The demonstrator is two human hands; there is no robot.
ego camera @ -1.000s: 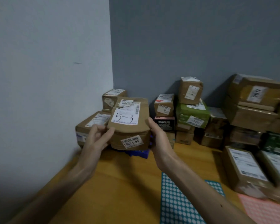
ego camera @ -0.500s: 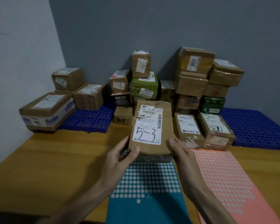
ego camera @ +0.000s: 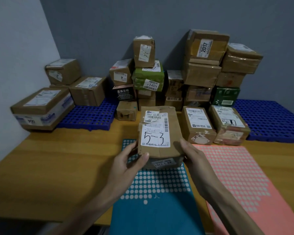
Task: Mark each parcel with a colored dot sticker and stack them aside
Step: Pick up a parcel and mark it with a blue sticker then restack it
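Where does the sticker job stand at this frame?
Done: no dot shows on any parcel, though the teal sticker sheet is bare in its near part. In hand: left hand and right hand hold the brown cardboard parcel marked 5-3 above that sheet, with no dot on top. Left: the stacked pile of boxes behind.

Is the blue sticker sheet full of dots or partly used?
Partly used: the blue sticker sheet has white dots in its far part; the near part is almost bare.

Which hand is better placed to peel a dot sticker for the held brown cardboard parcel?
Likely the right hand: it holds the brown cardboard parcel right beside the pink dot sticker sheet, while the left hand clamps a corner.
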